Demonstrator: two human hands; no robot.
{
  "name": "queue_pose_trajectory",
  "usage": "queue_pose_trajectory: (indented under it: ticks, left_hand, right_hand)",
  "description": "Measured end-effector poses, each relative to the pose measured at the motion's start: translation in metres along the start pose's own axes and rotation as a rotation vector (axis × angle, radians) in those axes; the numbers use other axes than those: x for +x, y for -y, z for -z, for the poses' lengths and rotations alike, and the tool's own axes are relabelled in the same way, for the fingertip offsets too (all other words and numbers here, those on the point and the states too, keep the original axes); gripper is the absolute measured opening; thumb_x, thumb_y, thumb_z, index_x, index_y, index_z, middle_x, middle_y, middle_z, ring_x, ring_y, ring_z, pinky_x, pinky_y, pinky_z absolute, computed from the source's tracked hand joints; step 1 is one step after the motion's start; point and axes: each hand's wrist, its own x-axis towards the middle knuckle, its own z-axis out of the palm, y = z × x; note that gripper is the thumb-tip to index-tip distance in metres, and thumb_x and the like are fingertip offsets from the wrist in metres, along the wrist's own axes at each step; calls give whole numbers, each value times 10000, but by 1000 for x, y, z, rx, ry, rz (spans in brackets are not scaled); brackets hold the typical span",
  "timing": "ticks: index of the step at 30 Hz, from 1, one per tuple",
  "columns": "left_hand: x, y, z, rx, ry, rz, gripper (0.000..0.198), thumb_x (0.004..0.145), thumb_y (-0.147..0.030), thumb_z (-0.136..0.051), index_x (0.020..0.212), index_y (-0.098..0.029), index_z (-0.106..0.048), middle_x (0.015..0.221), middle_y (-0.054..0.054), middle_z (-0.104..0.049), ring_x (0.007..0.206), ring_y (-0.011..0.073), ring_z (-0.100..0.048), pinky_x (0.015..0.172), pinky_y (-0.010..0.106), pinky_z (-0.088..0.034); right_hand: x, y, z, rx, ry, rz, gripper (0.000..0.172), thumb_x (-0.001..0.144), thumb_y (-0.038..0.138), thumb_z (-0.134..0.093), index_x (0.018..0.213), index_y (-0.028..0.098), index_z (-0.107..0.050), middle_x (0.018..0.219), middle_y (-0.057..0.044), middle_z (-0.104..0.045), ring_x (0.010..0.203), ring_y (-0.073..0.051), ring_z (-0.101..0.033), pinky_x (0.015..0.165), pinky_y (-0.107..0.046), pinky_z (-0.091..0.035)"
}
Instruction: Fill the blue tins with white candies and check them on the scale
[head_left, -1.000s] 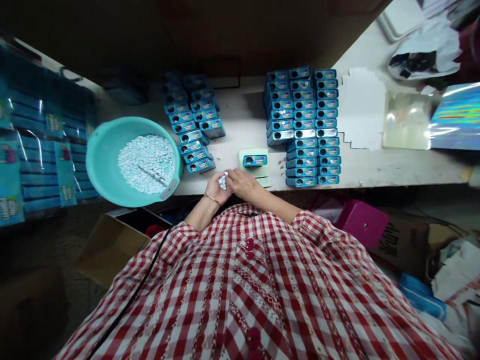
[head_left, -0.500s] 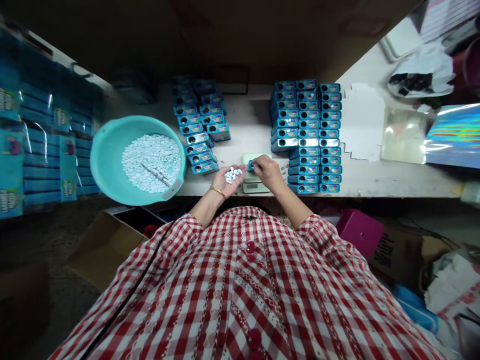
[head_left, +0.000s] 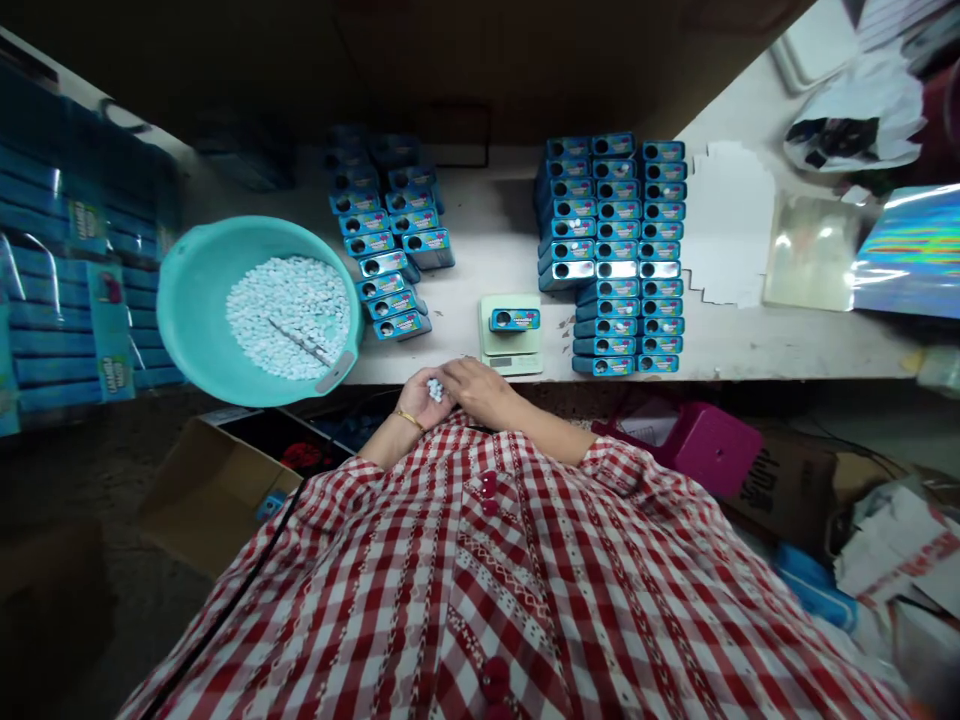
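My left hand (head_left: 421, 398) is cupped around a small heap of pale candies (head_left: 435, 389), just in front of the table edge. Against its fingers rests my right hand (head_left: 480, 392), its own fingers together and curled; their tips are hidden, so what they hold cannot be made out. Beyond the hands, a blue tin (head_left: 515, 319) with a dark round opening lies on a pale green scale (head_left: 511, 350); neither hand touches it. To the left, a turquoise basin (head_left: 184, 300) holds many more of these candies and a long thin utensil (head_left: 296, 340).
Stacked blue tins (head_left: 401, 325) stand between basin and scale. Larger rows of tins (head_left: 606, 345) stand right of the scale, some with pale pieces at their openings. White card (head_left: 724, 220) lies farther right. A magenta stool (head_left: 720, 450) and an open carton (head_left: 199, 480) are below the table.
Both hands have drawn back from the scale toward my body. My right hand has left the tin and moved left to meet my left hand. The tin now lies uncovered on the scale.
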Motion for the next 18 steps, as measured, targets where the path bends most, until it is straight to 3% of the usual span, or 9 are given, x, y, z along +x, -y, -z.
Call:
queue_pose_trajectory:
  ticks: [5,11,18]
  left_hand:
    - [-8,2,15,-30,-114,29,245,837,-80,-362,874,-93,-603,539,23,-606,561,139,-636,614,244,-549]
    - [-8,2,14,6,-87,31,275,825,-61,-356,933,-81,-608,608,55,-644,673,177,-671,687,294,-566]
    - [1,3,2,48,-64,31,287,820,-44,-370,957,-69,-621,562,24,-618,515,120,-610,668,252,-562]
  right_hand:
    - [9,8,-10,-12,120,32,228,874,103,-437,1048,81,-582,990,-108,-590,945,-218,-523,756,-308,-473]
    - [7,-1,-21,-38,49,26,192,870,119,-464,1028,121,-574,964,-85,-576,909,-213,-515,684,-296,-467]
    - [3,-9,-14,-35,9,53,199,909,177,-433,1000,157,-609,962,-62,-606,887,-191,-514,770,-322,-442]
